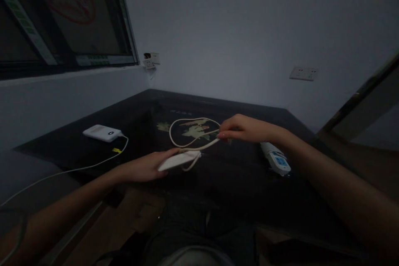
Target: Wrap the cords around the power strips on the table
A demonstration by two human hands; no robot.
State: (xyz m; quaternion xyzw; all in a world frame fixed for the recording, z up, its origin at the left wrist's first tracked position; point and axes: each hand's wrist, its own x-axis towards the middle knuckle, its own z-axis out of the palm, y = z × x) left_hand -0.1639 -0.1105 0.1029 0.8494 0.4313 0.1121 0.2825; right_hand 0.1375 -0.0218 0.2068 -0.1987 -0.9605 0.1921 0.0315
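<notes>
My left hand (151, 167) is closed around a flat white object (178, 160), held just above the dark table; its kind is hard to make out in the dim light. A pale cable (204, 147) runs along the top of this object, and a short loop of it hangs below the far end. My right hand (245, 128) pinches the cable between thumb and fingers, to the right of the white object. Between the hands and beyond them, a wide loop of cable curves over the table's floral print (195, 131).
A white power bank (102, 132) with a plugged-in white cable (90, 167) lies on the left of the dark table (218, 199). Under my right forearm is a white device with a blue label (278, 160). Wall sockets (304, 73) and a window (68, 16) are behind.
</notes>
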